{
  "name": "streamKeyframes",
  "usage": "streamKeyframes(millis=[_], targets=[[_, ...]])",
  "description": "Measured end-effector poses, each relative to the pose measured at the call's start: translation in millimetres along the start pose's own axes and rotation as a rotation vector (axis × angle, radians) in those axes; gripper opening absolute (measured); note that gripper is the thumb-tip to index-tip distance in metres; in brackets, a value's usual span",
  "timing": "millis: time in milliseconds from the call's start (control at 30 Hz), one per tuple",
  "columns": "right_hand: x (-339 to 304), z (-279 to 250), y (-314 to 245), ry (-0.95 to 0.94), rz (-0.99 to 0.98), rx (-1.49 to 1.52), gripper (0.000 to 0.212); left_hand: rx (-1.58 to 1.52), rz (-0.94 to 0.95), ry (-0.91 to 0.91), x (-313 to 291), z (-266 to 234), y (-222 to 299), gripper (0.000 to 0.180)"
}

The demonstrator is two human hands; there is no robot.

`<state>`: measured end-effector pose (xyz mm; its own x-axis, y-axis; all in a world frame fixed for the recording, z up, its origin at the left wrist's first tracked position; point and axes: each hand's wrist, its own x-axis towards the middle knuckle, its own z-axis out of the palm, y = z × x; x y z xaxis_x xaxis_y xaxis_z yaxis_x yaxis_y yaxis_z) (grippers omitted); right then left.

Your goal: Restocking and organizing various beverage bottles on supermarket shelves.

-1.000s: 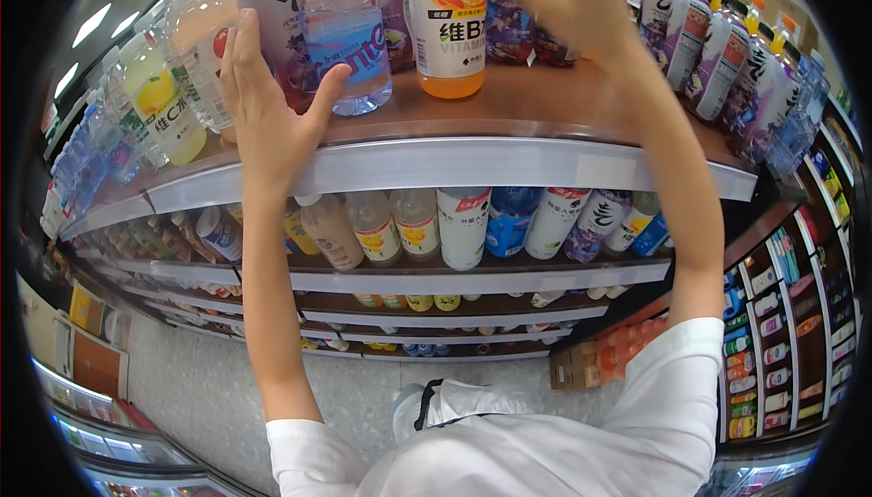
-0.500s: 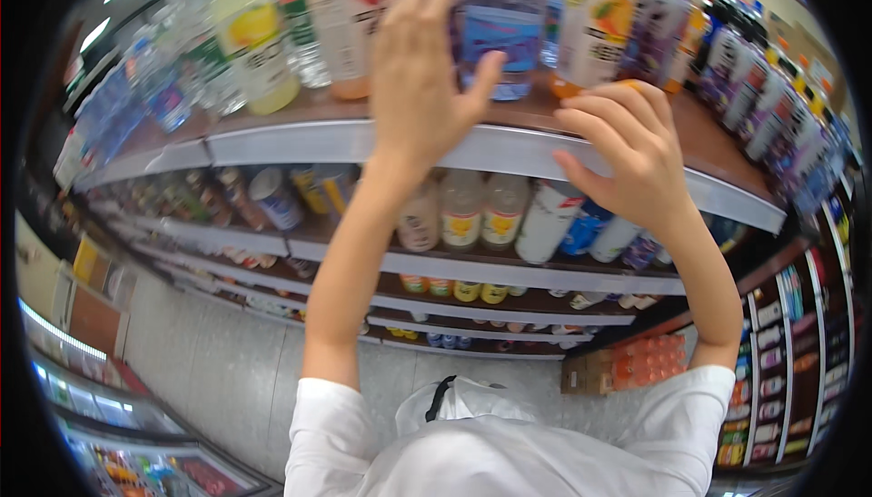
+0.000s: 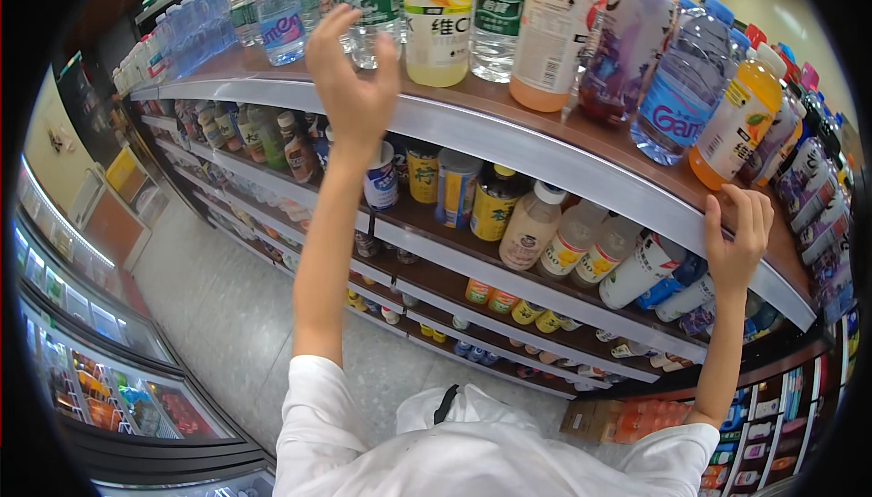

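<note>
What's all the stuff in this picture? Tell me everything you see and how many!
Shelves: several, brown with silvery edges, ahead
Clear bottles: many, blue or green labels, top shelf
Yellow drink: one in front, pale yellow, top shelf middle
Peach drink: one in front, pinkish orange, top shelf
Purple bottles: several, top shelf right
Orange drink: one in front, orange, top shelf right
Bottles and cans: too many to count, mixed colours, lower shelves
Cardboard box: at least one, brown, floor
Fridges: number unclear, dark-framed, left
Shirt: one, white, bottom
Hands: two, bare, near top shelf
</note>
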<state>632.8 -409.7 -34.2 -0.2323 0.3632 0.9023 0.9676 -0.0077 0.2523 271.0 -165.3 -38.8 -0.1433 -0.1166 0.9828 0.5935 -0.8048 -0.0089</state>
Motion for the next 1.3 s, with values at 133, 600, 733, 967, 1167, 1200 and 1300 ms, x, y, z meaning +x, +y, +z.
streamKeyframes(millis=[133, 600, 733, 967, 1167, 1200, 1300], targets=[[4, 7, -3, 0.019, -0.064, -0.018, 0.019, 0.006, -0.285, -0.142, 22, 2, -41, 0.054], [3, 4, -7, 0.06, -0.115, -0.04, 0.011, 0.108, -0.372, 0.027, 21, 10, -19, 0.084], [1, 2, -4, 0.089, -0.121, -0.059, 0.011, 0.096, -0.178, 0.34, 28, 7, 5, 0.066], [-3, 16, 10, 0.152, -0.202, 0.046, 0.012, -0.624, -0.362, 0.315, 45, -2, 138, 0.041], [-24, -14, 31, 0.341, -0.274, 0.162, 0.021, -0.82, -0.462, -0.057, 16, 43, 252, 0.047], [-32, -27, 43, 0.351, -0.302, 0.097, 0.022, -0.921, -0.462, -0.162, 19, 53, 278, 0.05], [-43, -65, 95, 0.36, -0.278, -0.022, 0.022, -1.115, -0.331, -0.348, 30, 85, 340, 0.059]])
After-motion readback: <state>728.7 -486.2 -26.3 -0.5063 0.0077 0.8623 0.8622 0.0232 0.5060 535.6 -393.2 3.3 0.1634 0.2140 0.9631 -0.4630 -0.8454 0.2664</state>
